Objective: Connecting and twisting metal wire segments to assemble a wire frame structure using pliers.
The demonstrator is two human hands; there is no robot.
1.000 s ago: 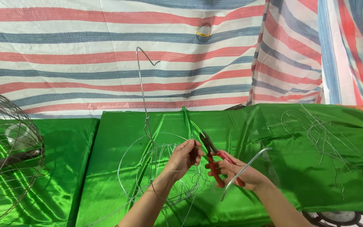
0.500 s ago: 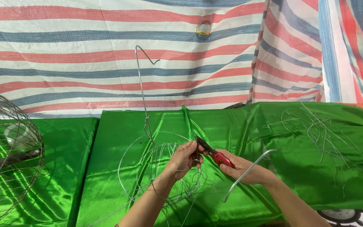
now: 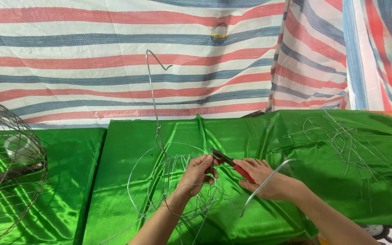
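Red-handled pliers [image 3: 233, 164] have dropped flatter in your right hand [image 3: 264, 178], jaws meeting the wire frame [image 3: 178, 181] your left hand [image 3: 200, 174] pinches, near the green table's [image 3: 268, 131] front edge.

A glossy, satin-like green cloth [image 3: 296, 136] is spread over the table. Thin bare metal wire forms the wire frame [image 3: 169, 181]. Smooth red plastic covers the pliers [image 3: 232, 164] handles. A matt woven striped tarpaulin [image 3: 114, 59] hangs behind.

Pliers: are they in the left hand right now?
No, the red-handled pliers sit in the right hand, while the left hand pinches the wire frame at their tip.
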